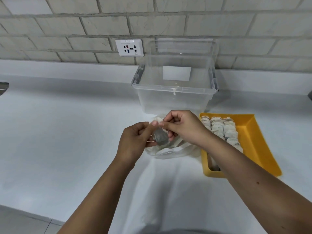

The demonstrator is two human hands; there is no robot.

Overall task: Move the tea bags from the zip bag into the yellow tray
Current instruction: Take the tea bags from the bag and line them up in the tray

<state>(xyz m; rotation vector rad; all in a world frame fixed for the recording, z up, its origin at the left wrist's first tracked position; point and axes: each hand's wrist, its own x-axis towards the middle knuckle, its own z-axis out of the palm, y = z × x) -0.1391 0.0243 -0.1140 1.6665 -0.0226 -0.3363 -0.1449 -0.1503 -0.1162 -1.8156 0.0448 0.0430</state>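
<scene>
Another tea bag [161, 137] caught mid-transfer, gripped two-handed

It's pinched at the top by both the left hand [135, 141] and the right hand [182, 127], just above the zip bag [168, 153], maybe so a string can be untangled (too blurry to say). The yellow tray [253, 142] is kept just right of the right hand for a short carry, with rows [222, 130] already packed in.

Yellow tray [249, 132], rows of pale tea bags [222, 130] inside. Crumpled clear zip bag [168, 153] just left of tray; single tea bag [161, 136] raised there.
</scene>
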